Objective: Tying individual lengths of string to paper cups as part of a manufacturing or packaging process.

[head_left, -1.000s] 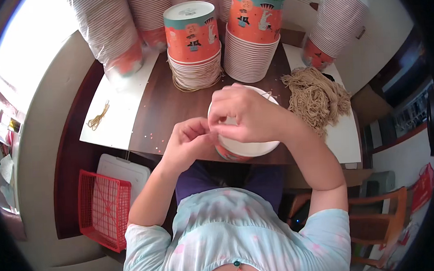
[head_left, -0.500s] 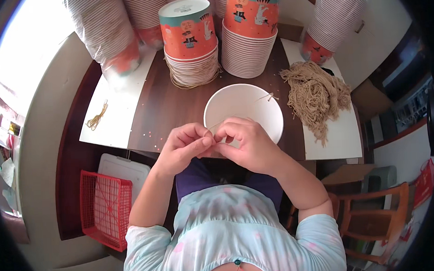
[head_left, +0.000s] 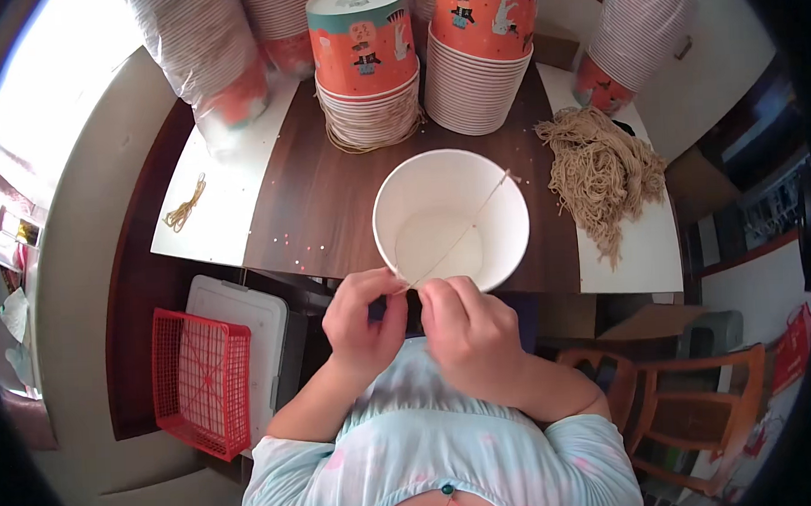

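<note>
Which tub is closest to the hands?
The lone tub standing open side up at the front of the table, a thin cord across its mouth. The other tubs are in stacks farther back.

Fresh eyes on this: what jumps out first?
The open white paper bucket at the near edge of the table, a thin cord running across its mouth, left hand and right hand by its near rim. Then the upside-down orange-and-teal bucket stacks behind it, and the tan cord heap on the right.
</note>
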A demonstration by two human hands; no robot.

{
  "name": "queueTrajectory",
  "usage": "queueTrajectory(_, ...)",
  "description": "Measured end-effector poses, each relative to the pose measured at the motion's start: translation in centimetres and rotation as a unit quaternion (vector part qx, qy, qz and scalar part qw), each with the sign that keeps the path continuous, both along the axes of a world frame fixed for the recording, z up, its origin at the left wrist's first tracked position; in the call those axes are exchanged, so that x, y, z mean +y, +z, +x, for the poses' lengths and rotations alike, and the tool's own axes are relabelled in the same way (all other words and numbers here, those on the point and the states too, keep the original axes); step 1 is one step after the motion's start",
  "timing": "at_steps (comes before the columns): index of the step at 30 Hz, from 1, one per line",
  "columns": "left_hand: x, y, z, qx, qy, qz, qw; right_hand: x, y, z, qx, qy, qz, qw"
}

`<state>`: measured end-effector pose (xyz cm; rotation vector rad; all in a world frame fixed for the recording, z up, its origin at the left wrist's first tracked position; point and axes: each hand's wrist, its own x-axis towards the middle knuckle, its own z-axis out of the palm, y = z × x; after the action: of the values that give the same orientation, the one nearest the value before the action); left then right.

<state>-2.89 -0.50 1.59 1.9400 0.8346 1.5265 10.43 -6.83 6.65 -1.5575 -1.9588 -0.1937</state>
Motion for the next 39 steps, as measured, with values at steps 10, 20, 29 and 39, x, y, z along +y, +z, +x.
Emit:
queueTrajectory(10,0.8,-0.5,1.8,-0.292,-0.252,-0.451,0.805,2.8,-5.6,2.0,0.074,-0.018,0.136,0.988)
queueTrajectory(20,1.2,-0.2,0.4,-0.335,-0.258,-0.501,0.755,3.7,-5.9,1.1,0.833,0.182,-0.259,0.453)
queueTrajectory(29,0.4,-1.0,0.9,-0.175,-0.119,-0.278,0.937,4.6,-6.1,1.4,0.860,0.185,-0.299,0.369)
queueTrajectory(39,0.4,-1.1,0.9,-0.075,-0.083,-0.237,0.965,5.0,-6.5,0.7,0.872,0.143,-0.268,0.384)
